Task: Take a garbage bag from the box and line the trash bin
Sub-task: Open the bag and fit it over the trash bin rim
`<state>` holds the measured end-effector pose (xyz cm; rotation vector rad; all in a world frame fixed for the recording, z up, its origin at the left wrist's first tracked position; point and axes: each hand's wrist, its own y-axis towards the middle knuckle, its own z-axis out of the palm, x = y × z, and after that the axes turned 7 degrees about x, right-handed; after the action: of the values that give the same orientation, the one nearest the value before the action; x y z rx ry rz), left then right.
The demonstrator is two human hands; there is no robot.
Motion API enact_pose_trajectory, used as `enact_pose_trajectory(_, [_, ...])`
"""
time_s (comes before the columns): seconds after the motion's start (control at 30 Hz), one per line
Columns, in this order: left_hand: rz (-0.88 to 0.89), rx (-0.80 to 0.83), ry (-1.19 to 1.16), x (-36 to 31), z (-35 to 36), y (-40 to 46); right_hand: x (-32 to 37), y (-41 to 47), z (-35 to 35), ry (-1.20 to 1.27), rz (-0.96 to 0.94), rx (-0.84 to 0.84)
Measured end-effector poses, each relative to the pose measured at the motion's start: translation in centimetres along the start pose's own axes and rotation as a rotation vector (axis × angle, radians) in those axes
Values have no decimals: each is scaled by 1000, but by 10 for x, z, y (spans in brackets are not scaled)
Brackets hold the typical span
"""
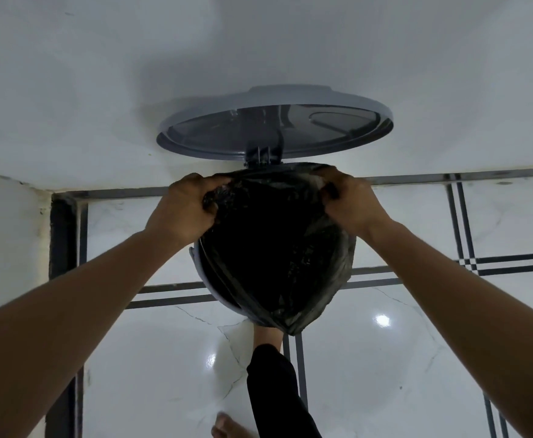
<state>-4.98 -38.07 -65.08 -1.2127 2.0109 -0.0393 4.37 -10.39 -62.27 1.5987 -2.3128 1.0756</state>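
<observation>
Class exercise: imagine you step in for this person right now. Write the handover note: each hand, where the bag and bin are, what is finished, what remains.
Left hand: shut on the garbage bag at the far-left rim.
Right hand: shut on the bag at the far-right rim.
Trash bin: on the tiled floor by the wall, lid up; a foot sits at its base.
Done: bag is out, opened, draped over the near and right rim.
Left: the near-left rim still shows bare; pull the bag over it, tuck the back edge, lower the lid.
</observation>
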Motion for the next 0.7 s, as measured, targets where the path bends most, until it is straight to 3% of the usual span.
enact_pose_trajectory(0.13, [-115, 220, 99, -3, -9, 15, 5, 29, 0, -195, 161, 256])
enact_pose_trajectory(0.2, [-222, 312, 100, -3, -14, 26, 6, 43, 1, -352, 128, 299])
enact_pose_trajectory(0.3, [-288, 342, 112, -3, -20, 36, 9, 53, -4, -330, 112, 338])
enact_pose_trajectory(0.4, [-337, 298, 126, 7, -16, 28, -6, 55, -13, 18, 266, 444])
enact_pose_trajectory(0.47, [-429, 178, -78, 18, -9, 15, -25, 47, -16, 437, 445, 457])
enact_pose_trajectory(0.53, [-584, 122, -376, 24, -5, 3, -48, 40, -14, 701, 542, 413])
enact_pose_trajectory(0.6, [-716, 182, -633, 29, -3, -8, -64, 31, -7, 881, 591, 372])
enact_pose_trajectory(0.7, [-759, 287, -845, 34, 0, -20, -73, 19, 8, 1068, 596, 298])
